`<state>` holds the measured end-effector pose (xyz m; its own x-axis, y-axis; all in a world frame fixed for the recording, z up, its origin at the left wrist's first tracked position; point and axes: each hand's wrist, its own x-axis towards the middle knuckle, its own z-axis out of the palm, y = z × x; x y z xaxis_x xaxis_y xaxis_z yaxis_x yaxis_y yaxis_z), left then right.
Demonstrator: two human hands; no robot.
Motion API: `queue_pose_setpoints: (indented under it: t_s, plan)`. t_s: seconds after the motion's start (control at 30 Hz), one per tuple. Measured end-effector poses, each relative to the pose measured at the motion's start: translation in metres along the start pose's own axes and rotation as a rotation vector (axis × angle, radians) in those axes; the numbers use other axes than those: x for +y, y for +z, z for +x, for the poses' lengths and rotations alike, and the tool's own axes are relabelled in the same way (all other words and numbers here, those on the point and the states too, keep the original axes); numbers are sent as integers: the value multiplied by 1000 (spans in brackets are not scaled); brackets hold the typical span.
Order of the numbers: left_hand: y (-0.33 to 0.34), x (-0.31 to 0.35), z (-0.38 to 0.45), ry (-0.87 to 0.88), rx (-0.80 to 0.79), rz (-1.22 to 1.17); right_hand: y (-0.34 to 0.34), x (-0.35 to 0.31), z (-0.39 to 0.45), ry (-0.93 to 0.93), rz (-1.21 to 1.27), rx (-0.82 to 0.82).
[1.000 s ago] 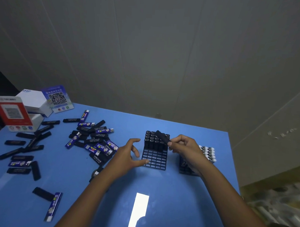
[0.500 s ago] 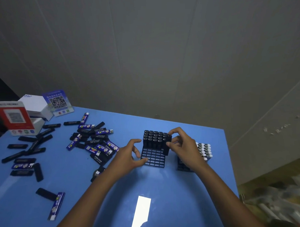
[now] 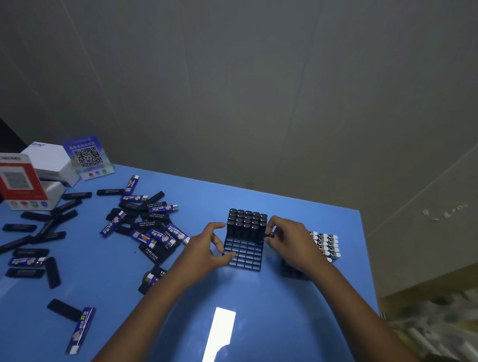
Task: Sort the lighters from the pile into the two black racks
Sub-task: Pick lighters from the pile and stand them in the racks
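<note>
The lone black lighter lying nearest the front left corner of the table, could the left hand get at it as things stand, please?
Probably yes: the left hand only steadies the rack with relaxed fingers, and bare table lies between it and the black lighter.

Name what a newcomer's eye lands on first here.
Two hands meet at the black rack mid-table: the left hand steadies its near corner, the right hand pinches a black lighter at its right edge. Left of them sprawls the pile of lighters; a second rack stands behind the right hand.

Both hands [image 3: 257, 246] at the half-filled rack [image 3: 245, 243]
</note>
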<state>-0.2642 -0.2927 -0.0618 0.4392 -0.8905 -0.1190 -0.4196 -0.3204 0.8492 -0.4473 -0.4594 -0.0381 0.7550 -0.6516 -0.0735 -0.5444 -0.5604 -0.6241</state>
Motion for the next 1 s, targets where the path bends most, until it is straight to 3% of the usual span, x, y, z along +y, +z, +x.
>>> queue_pose_setpoints:
  t_s: [0.13, 1.0]
  plan:
    - [2, -5, 4, -12, 1, -2, 5, 5, 8, -36, -140, 23]
    - [-2, -16, 14, -35, 6, -52, 18, 8, 24, -103, -308, 48]
